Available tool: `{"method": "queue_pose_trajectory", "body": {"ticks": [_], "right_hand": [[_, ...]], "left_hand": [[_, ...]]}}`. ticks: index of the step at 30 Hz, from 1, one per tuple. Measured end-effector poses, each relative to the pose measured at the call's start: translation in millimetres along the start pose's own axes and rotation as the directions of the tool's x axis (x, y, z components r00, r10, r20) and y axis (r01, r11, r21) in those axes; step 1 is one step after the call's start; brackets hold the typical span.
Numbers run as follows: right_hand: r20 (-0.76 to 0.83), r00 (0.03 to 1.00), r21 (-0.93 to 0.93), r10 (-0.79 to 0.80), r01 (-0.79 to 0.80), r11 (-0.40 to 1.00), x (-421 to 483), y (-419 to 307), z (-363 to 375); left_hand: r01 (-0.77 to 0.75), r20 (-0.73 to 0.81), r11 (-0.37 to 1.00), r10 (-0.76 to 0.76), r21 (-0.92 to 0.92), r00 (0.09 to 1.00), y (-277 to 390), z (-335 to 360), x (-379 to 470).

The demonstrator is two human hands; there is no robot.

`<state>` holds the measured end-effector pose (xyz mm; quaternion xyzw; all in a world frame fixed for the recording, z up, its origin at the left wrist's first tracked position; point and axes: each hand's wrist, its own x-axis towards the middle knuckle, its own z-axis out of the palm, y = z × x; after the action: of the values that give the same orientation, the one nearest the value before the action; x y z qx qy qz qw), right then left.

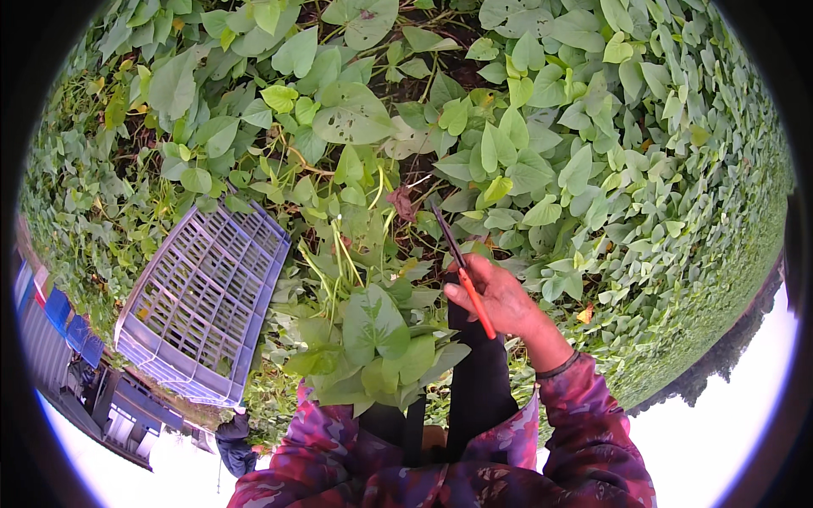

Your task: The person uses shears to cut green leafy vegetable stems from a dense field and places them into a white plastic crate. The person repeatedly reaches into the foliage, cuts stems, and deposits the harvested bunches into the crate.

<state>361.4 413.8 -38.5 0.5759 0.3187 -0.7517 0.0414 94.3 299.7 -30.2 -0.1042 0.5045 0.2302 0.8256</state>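
Observation:
My right hand (492,295) grips scissors (473,295) with orange handles. Their dark blades point up and left, towards a brown, withered leaf (402,203) among the vines. In front of my body, left of the right hand, is a bunch of cut green leafy stems (375,336), which look like sweet potato greens. Its pale cut ends point up and its broad leaves hang towards me. My left hand is not visible; the left sleeve (324,432) runs up behind the bunch, whose leaves cover whatever lies beneath.
A grey-lilac plastic lattice crate (203,298) rests on the vines at left. Dense heart-leaved plants (635,159) spread all around, some leaves with holes. At lower left are a person in dark clothing (235,444) and a building (120,406) with blue panels (67,320).

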Motion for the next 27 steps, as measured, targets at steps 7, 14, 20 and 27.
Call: {"method": "queue_pose_trajectory", "body": {"ticks": [7, 14, 20, 27], "right_hand": [[0.143, 0.988, -0.479, -0.066, 0.127, 0.869, 53, -1, -19], [0.027, 0.979, -0.272, -0.204, 0.203, 0.941, 64, -14, -9], [-0.474, 0.694, -0.681, -0.541, 0.100, 0.726, 50, -59, -89], [-0.583, 0.713, -0.644, -0.391, -0.111, 0.757, 89, 54, -102]], "left_hand": [[-0.004, -0.006, 0.999, 0.004, 0.049, 1.000, 3, -8, 12], [0.028, 0.035, 0.999, -0.030, 0.038, 0.999, 1, 0, 9], [0.067, 0.070, 0.998, -0.067, 0.001, 0.995, -6, 20, -10], [0.082, 0.096, 0.996, -0.085, 0.035, 0.992, -13, 39, -2]]}}
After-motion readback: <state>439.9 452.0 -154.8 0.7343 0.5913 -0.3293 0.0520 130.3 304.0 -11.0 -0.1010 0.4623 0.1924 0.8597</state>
